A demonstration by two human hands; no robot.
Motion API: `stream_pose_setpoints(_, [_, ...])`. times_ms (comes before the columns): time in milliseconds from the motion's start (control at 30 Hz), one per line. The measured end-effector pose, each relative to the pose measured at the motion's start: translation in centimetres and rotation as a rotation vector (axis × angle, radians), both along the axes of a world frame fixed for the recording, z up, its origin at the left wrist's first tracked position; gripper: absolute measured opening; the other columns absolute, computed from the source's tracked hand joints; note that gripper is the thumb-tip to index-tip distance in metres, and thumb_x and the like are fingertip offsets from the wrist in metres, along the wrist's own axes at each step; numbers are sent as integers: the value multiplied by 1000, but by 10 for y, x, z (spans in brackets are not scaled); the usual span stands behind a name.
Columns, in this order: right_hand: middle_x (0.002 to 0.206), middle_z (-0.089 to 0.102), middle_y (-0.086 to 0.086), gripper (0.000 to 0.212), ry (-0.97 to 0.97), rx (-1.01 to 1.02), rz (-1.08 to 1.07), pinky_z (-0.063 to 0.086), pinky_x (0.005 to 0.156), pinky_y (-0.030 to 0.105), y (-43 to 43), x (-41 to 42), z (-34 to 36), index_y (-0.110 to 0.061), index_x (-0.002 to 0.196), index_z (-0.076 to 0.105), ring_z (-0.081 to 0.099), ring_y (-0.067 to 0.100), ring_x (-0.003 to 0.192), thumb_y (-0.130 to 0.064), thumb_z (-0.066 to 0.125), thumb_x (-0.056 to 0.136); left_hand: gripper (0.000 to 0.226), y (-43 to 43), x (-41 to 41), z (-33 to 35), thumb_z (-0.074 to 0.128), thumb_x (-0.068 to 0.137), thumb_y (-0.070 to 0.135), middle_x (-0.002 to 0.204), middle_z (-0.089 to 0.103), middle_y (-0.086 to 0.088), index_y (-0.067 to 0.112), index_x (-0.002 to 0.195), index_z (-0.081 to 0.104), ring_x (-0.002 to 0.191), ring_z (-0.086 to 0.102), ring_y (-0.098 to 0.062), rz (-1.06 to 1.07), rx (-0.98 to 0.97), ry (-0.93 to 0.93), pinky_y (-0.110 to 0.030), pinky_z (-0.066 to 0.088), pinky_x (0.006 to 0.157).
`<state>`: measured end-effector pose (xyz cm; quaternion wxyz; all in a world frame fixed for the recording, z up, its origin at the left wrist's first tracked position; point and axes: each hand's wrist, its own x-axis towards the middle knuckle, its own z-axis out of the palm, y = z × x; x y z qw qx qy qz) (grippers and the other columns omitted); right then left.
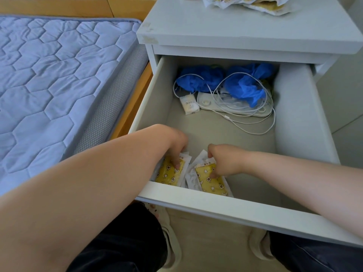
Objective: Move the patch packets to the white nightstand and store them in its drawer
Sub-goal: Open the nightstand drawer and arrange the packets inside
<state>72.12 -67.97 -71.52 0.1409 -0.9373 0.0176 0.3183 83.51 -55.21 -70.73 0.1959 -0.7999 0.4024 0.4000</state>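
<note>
The white nightstand (235, 30) has its drawer (206, 201) pulled out towards me. Two small stacks of yellow star-patterned patch packets lie at the drawer's front left. My left hand (174, 148) reaches down over the drawer's left wall and holds the left stack (169, 174), fingers on top. Beside it, my right hand (222, 160) grips the right stack (211, 184), one finger curled over its far edge. The thumbs are hidden. More patch packets (249, 2) lie in a heap on the nightstand's top at the back.
At the drawer's back lie two crumpled blue bags (243, 85), a white cable (255, 122), a flat white device (235, 108) and a small sachet (189, 105). A bed with a blue quilted mattress (49, 85) stands close on the left. My knees and shoes are below the drawer.
</note>
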Motion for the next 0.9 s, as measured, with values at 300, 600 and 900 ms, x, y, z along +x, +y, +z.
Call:
stream_pose_setpoints(300, [77, 52, 1, 46, -30, -127, -12, 36, 52, 27, -2, 3, 1, -13, 74, 47, 51, 21, 74, -49, 75, 73, 48, -4, -3, 9, 79, 76, 29, 111, 59, -4, 12, 115, 57, 92, 54, -20, -22, -49, -49, -27, 41, 72])
stream_pose_setpoints(600, [111, 65, 8, 53, 76, 57, -119, 48, 69, 26, -1, 3, 0, -5, 114, 61, 63, 25, 97, -28, 82, 71, 40, -5, 0, 8, 75, 79, 36, 100, 61, -2, 11, 108, 63, 88, 56, -19, 15, -32, -20, -27, 44, 73])
stream_pose_setpoints(900, [97, 59, 5, 44, 76, -18, -114, 38, 59, 25, -8, 12, 15, -7, 111, 62, 53, 19, 85, -29, 78, 76, 53, -8, 3, 12, 69, 86, 17, 127, 59, 2, 22, 135, 52, 115, 54, -17, 187, -268, 146, -35, 43, 103])
